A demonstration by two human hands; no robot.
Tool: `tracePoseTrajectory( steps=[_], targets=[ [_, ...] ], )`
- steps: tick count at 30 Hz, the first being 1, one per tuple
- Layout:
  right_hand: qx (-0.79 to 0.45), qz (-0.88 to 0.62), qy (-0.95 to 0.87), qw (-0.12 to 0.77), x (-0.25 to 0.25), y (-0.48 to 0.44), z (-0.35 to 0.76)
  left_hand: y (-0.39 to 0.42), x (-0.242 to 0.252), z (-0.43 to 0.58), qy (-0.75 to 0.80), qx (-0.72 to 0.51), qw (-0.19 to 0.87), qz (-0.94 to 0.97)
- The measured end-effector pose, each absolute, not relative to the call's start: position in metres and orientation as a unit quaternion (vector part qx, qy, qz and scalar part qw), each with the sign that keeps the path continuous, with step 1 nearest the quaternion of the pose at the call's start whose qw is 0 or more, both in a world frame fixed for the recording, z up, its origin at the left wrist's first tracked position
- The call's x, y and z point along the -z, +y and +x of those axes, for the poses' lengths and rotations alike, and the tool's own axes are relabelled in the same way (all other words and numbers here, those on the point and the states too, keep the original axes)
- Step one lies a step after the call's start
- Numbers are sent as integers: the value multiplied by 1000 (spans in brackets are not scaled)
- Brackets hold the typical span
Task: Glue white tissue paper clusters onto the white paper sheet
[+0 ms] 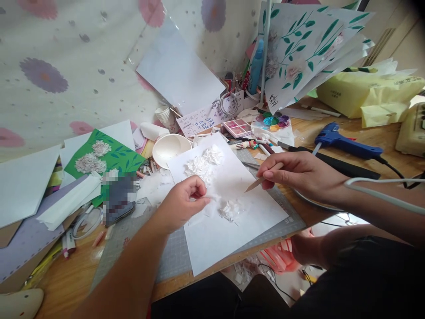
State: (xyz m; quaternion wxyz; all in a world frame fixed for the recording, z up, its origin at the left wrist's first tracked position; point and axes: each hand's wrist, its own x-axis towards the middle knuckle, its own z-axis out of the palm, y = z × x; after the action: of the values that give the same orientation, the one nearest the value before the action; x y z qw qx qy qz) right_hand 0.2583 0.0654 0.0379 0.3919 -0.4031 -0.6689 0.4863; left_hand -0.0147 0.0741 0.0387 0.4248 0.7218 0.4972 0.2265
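Note:
My left hand point(182, 203) is pinched shut on a tiny white paper scrap just above a white sheet point(229, 221) that lies on a grey cutting mat point(172, 257). My right hand point(300, 173) grips a thin wooden stick point(262, 180), its pointed tip aimed left toward the left hand. Two clusters of crumpled white paper petals sit on the sheet: a larger cluster point(203, 165) at the top and a smaller cluster point(229, 209) below the stick's tip.
A white bowl point(171, 148), a green card with paper flowers point(104, 157), a blue glue gun point(345, 144), a paint palette point(272, 121), a yellow tissue pack point(368, 95) and leaf-painted sheets point(308, 44) crowd the wooden desk point(66, 279). A white cable point(381, 192) crosses my right forearm.

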Motion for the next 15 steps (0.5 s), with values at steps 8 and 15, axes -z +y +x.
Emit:
tracePoseTrajectory(
  steps=[8, 15],
  targets=[
    [-525, -390, -675, 340, -34, 60, 257, 63, -32, 3, 484, -164, 500, 699],
    [-522, -382, -692, 318, -31, 56, 258, 62, -35, 5, 492, -150, 408, 754]
  ],
)
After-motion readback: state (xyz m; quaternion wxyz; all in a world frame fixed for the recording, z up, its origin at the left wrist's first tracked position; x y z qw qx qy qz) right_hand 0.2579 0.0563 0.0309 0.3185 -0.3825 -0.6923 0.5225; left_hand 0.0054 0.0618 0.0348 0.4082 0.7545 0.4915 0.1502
